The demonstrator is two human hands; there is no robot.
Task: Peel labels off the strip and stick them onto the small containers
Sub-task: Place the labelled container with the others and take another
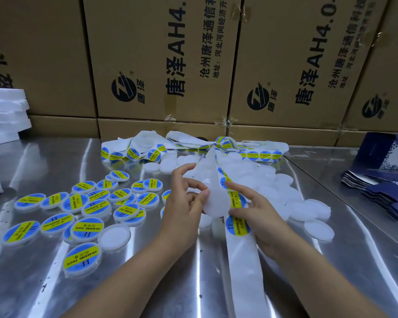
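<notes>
My left hand [184, 203] holds a small white round container [214, 204] by its rim, thumb and fingers curled round it. My right hand [253, 212] pinches the white backing strip [241, 260] where a blue-and-yellow round label [236, 199] sits, right beside the container. The strip runs from a tangled heap [193, 145] at the back, between my hands, down to the front edge. Several labelled containers [85, 228] lie at the left. Several unlabelled white containers [274, 187] are piled at the right.
Everything lies on a shiny metal table [147, 283]. Cardboard boxes [161, 60] form a wall at the back. White foam sheets [5, 113] are stacked at the far left. Dark blue folded cartons [386, 187] lie at the right.
</notes>
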